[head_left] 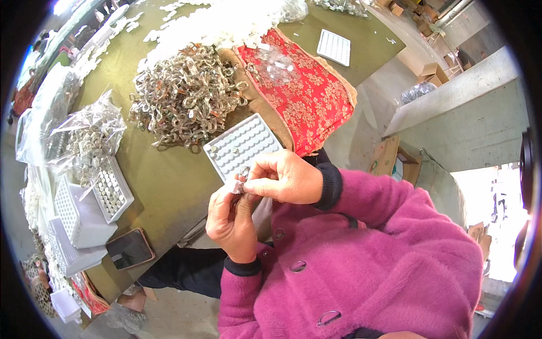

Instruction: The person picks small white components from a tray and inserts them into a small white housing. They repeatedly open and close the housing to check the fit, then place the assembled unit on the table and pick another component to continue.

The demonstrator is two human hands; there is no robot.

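My left hand pinches a small whitish piece between thumb and fingertips. Against it, my right hand has its thumb and fingers closed on a small metallic piece; its exact kind is too small to make out. Both hands meet at the near edge of a pale tray with rows of round hollows. A few small round pieces sit in that tray, one of them a metallic disc. Beyond the tray lies a heap of tangled, looped metallic pieces.
Right of the heap is a red floral cloth pad with clear plastic bits on it. White pieces spread behind. At left are a filled tray, stacked trays, a plastic bag and a phone. Another tray lies far right.
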